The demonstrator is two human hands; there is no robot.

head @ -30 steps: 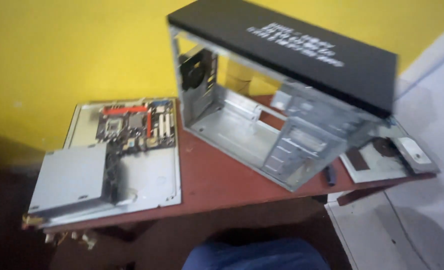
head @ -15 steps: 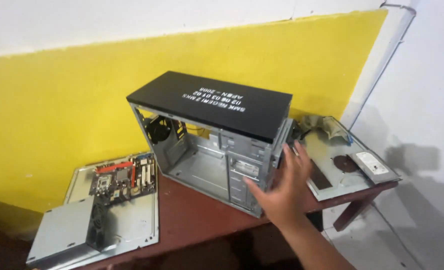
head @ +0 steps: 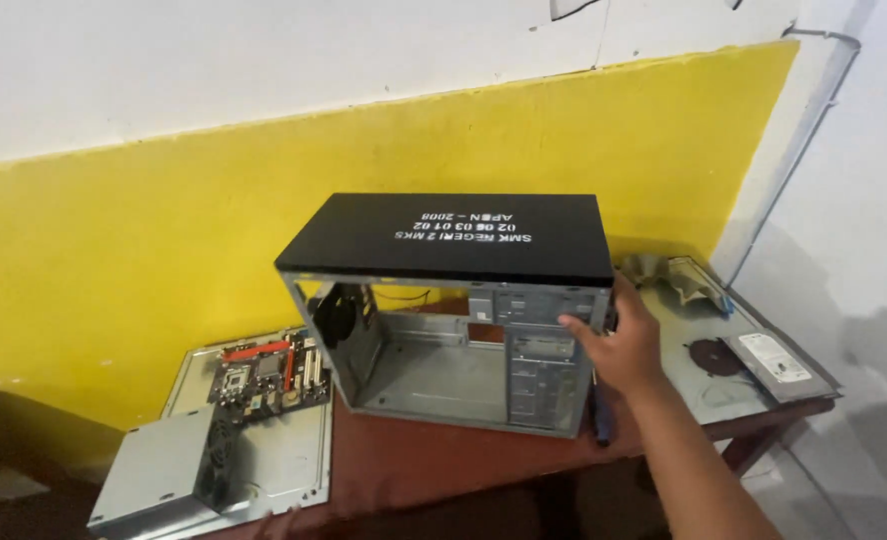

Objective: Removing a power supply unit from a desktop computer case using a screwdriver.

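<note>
Best to steady the open computer case [head: 454, 320], standing mid-worktop [head: 434, 465], with a flat palm against its front frame, clear of sharp sheet-metal edges. Right hand [head: 619, 345] at the case's front corner, arm outstretched, fingers curled on the frame. Left hand out of view.

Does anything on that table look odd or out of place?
Yes. The computer case stands open with no side panel and is empty inside. Its motherboard lies out on a metal panel to the left, beside a grey power supply. The right hand grips the case's front edge.
</note>
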